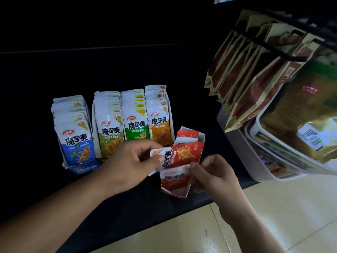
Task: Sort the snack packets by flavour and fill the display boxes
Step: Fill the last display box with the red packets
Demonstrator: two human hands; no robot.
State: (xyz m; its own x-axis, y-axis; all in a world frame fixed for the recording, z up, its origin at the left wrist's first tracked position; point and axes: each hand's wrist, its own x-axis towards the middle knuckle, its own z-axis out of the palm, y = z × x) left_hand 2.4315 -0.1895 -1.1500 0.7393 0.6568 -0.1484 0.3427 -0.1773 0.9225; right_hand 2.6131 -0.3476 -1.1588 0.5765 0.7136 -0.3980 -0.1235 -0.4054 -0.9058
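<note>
- On the shelf [145,212], a red packet [182,154] is pinched sideways by the left hand [131,161], above the red box [175,185].
- That box is gripped by the right hand [217,174].
- Four filled boxes [111,132] are lined up beside it.

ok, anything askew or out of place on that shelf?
The red display box sits out of line: angled and nearer the shelf edge than the row of four other boxes, and only part filled. The left hand pinches a red packet sideways over it; the right hand grips its side.
</note>
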